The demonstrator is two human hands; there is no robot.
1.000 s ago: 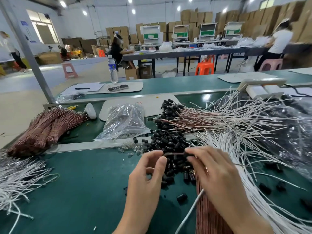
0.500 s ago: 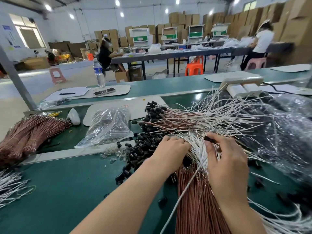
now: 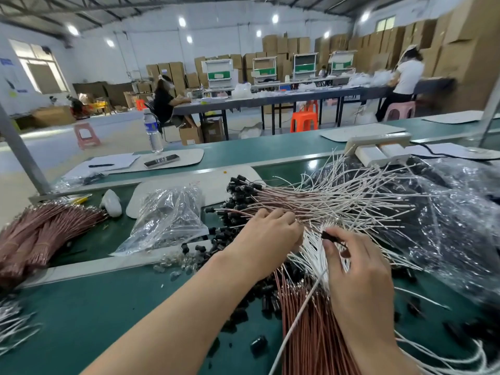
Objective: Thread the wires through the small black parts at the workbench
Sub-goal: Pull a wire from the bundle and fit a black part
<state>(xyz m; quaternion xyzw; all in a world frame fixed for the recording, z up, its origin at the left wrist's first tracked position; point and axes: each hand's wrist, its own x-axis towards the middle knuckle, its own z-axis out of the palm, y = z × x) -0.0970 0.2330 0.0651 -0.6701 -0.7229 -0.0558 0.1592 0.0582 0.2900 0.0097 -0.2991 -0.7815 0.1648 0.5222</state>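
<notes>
1. The right hand [image 3: 357, 269] pinches one black part [image 3: 328, 236] between thumb and forefinger, just above the white wires [image 3: 351, 196].
2. The left hand [image 3: 270, 234] is buried in the wires beside it. Its fingers [image 3: 284, 218] curl under, and I cannot tell whether they hold anything.
3. Loose parts [image 3: 258, 345] lie on the green tabletop [image 3: 81, 307] beside the pink wires [image 3: 311, 334].

No text is coming through legibly anywhere, since the blue label on the water bottle [image 3: 151, 128] and the small blue signs [image 3: 4, 61] on the far left wall are both showing too blurred to read.
</notes>
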